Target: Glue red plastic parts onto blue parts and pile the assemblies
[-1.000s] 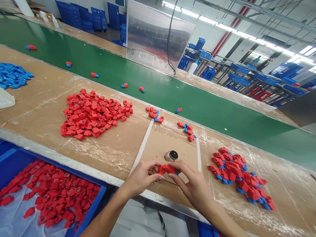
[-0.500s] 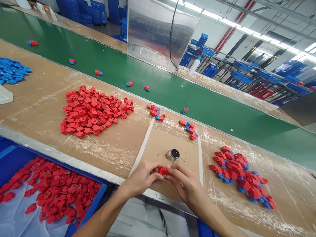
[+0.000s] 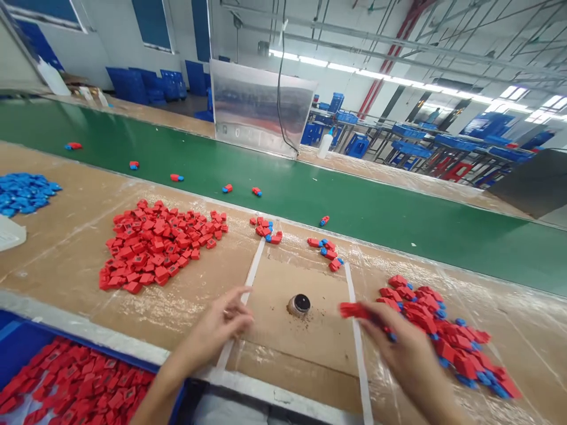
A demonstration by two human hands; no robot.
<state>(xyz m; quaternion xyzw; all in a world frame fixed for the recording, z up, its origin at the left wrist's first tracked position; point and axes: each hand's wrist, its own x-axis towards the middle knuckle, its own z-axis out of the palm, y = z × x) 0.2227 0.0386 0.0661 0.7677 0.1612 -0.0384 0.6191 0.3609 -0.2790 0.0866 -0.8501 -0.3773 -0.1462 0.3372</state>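
Red part [image 3: 354, 310]: pinched at fingertips of right hand [image 3: 410, 357], sticking out leftward, long axis near level, running left-right. Blurred, detail unclear. Sits over right tape strip [image 3: 347, 280], between black-capped pot [image 3: 302, 304] and mixed red-blue pile [image 3: 447, 339]. Left hand [image 3: 221, 323] empty, fingers loosely spread, over left tape strip [image 3: 254, 271], well apart from part. Right hand far nearer. Pot lies between hands.

On the bench [image 3: 66, 248], a pot [image 3: 301, 304] sits between two strips [image 3: 254, 268]. The left pile [image 3: 155, 245] lies well left of it, the right pile [image 3: 447, 336] just right, where the right hand [image 3: 411, 357] holds a part [image 3: 354, 310]. The belt [image 3: 398, 212] runs behind; a bin [image 3: 11, 333] sits front-left, below the bench.
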